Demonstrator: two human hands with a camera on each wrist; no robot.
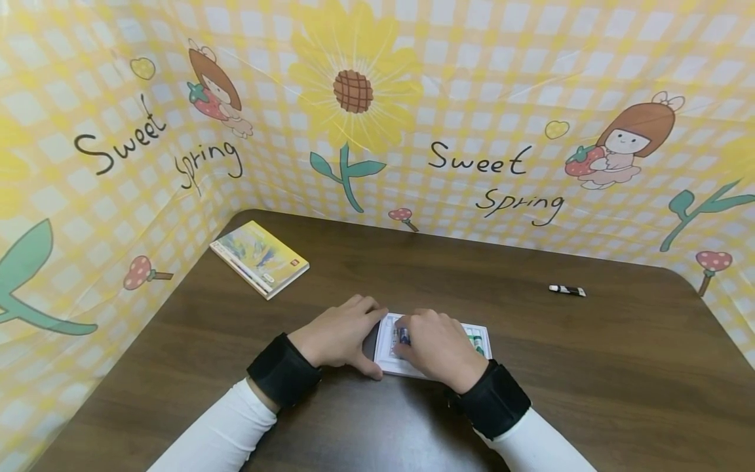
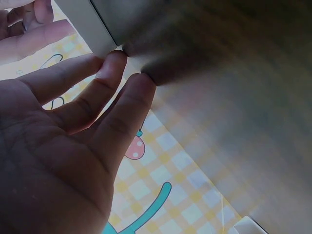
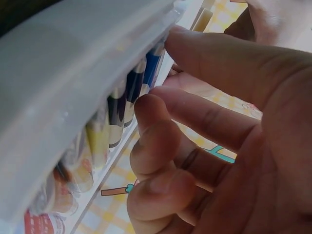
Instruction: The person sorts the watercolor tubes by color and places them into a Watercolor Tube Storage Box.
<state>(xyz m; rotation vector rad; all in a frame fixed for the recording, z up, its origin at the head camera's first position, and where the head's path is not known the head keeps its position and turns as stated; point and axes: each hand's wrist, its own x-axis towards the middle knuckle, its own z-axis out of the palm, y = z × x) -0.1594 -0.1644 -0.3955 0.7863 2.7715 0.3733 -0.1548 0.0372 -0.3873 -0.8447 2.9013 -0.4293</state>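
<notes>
A white plastic tray (image 1: 386, 364) of paint tubes lies on the table in front of me. My left hand (image 1: 342, 331) holds the tray's left end, thumb by the near corner and index finger by the far one. In the left wrist view its fingertips (image 2: 142, 80) rest at the tray's edge and on the tabletop. Over the tray, my right hand (image 1: 439, 344) pinches a blue paint tube (image 1: 404, 335) between thumb and index finger. Darker blue, yellow and red tubes show beside that blue tube (image 3: 153, 63) in the right wrist view. Green tubes (image 1: 476, 342) peek out right of the hand, which hides the middle.
A thick book with a yellow cover (image 1: 259, 257) lies at the back left of the brown table (image 1: 590, 367). One black and white paint tube (image 1: 567, 290) lies apart at the back right. A yellow checked cloth (image 1: 472, 78) hangs around the left and far sides.
</notes>
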